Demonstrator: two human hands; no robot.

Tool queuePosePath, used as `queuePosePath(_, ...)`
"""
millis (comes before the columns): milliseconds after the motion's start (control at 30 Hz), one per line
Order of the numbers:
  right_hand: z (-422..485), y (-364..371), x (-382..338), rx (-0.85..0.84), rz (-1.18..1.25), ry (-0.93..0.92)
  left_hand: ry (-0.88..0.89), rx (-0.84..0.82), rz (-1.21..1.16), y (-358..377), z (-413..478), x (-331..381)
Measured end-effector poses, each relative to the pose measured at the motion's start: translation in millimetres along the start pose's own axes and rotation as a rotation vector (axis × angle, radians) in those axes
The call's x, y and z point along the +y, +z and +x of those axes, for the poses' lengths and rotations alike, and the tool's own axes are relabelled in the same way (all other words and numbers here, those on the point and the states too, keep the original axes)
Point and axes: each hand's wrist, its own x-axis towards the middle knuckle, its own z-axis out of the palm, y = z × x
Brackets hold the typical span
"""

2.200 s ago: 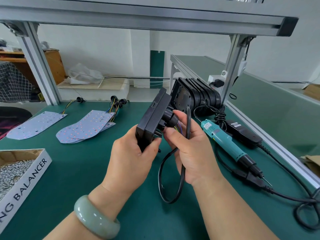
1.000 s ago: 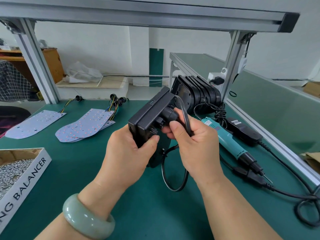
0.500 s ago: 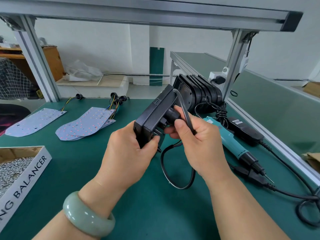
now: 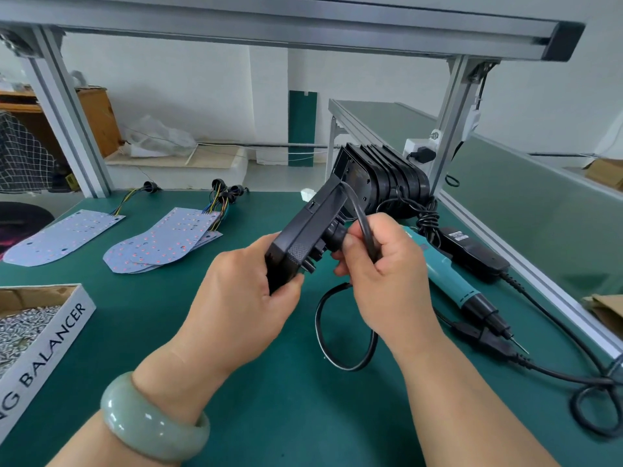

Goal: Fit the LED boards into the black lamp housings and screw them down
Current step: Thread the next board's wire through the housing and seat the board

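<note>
The left hand [image 4: 242, 298] is gripping the lower end of one black rectangular plastic lamp housing [image 4: 303, 237], holding it tilted in the air above the green bench mat [image 4: 269, 416]. The right hand [image 4: 384, 274] is closing round the black rubber-sheathed cable [image 4: 350, 367] and pressing its thumb against the round black cable fitting [image 4: 338, 234] on the back of the housing.

Compared with two seconds ago, the housing is leaning further over, and the cable is now arching over the right fingers instead of hanging straight down through them. The loop below is swinging wider. The grip has moved from the cable run up to the fitting.

This is probably cable seating work, a preparation step. No board is in this housing yet as far as can be seen. The pale blue foot-shaped LED boards [image 4: 161, 244] are lying on the mat to the left. The teal electric screwdriver [image 4: 448, 281] is lying untouched to the right, and the cardboard box of silver screws [image 4: 40, 328] is sitting at the near left edge.
</note>
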Motion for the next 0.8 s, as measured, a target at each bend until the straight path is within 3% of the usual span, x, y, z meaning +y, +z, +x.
queuePosePath(200, -3.5, 13.7, -2.9, 0.093, 0.025, 0.012, 0.063, 0.026, 0.029, 0.8, -1.8, 6.4)
queuePosePath(333, -3.8, 9.8, -3.7, 0.011, 0.056, 0.026, -0.035, 0.088, -0.015, 6.2, -1.2, 0.7)
queuePosePath(533, -0.4, 3.0, -2.3, -0.07, 0.495, 0.222, -0.112, 0.108, -0.088, 6.7, 0.0, 1.4)
queuePosePath(633, 0.7, 1.7, -2.3, -0.059, 0.683, 0.34, -0.08, 0.043, -0.076, 4.2, 0.2, 2.5)
queuePosePath(700, 1.0, 0.6, -0.8, -0.027, 0.663, 0.327, -0.053, 0.005, -0.061, 2.1, 0.1, 1.9)
queuePosePath(800, -0.4, -0.6, 0.0, 0.033, 0.423, 0.169, -0.01, -0.022, -0.034, -1.4, 0.3, 0.8)
